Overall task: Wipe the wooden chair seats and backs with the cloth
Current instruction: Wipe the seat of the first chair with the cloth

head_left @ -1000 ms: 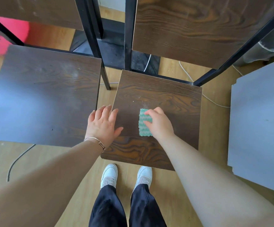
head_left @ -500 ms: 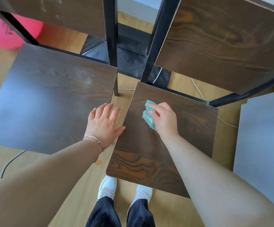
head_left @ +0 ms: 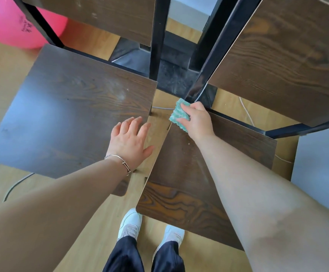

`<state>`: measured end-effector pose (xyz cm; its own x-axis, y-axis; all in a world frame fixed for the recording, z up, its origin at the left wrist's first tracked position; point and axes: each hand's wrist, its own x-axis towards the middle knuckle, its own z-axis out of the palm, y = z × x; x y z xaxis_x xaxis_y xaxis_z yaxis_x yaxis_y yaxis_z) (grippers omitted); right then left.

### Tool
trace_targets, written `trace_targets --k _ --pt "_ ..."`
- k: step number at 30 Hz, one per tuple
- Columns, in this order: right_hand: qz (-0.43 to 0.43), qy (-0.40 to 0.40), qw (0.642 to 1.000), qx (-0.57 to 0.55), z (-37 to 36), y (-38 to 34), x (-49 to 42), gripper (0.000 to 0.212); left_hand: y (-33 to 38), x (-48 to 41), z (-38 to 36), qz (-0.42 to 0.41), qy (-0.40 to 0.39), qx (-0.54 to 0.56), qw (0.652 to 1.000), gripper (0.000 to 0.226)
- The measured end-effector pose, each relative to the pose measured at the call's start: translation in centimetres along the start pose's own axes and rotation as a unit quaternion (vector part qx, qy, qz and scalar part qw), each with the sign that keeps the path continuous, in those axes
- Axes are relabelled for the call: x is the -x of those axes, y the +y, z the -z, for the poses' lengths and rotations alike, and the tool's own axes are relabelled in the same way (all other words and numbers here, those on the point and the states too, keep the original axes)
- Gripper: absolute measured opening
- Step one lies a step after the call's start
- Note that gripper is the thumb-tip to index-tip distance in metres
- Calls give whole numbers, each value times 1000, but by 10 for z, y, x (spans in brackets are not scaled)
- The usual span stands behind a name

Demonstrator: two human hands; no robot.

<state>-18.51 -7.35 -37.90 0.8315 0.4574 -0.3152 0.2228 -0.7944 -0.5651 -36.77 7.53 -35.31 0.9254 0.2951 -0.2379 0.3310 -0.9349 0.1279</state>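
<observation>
The cloth (head_left: 179,114) is green, waffle-textured and roughly rectangular with a scalloped edge. It lies at the far left corner of the right seat (head_left: 189,183), overhanging the edge, with its long axis running away from the person toward the black metal post (head_left: 214,61). The right hand (head_left: 198,122) grips it, fingers curled over its top. The left hand (head_left: 130,142) rests flat on the right edge of the left seat (head_left: 71,114), fingers straight and slightly apart. Both seats are square, dark grained wood with rounded corners.
</observation>
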Motion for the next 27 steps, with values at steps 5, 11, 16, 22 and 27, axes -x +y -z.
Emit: trace_targets --k 5,11,16,22,27 --pt "-17 -14 999 -32 -14 -1 44 34 -3 25 -1 19 -9 12 1000 66" --pt "44 -36 998 -4 -39 5 117 23 -10 60 -3 23 -11 19 999 63" --pt "105 -46 993 5 -61 12 169 33 -12 84 -12 20 -29 14 999 62" --pt "154 -100 983 15 -81 24 231 39 -5 99 -20 17 -51 4 999 62" --pt "217 -128 966 56 -82 32 245 34 4 92 -17 21 -41 -1 999 60"
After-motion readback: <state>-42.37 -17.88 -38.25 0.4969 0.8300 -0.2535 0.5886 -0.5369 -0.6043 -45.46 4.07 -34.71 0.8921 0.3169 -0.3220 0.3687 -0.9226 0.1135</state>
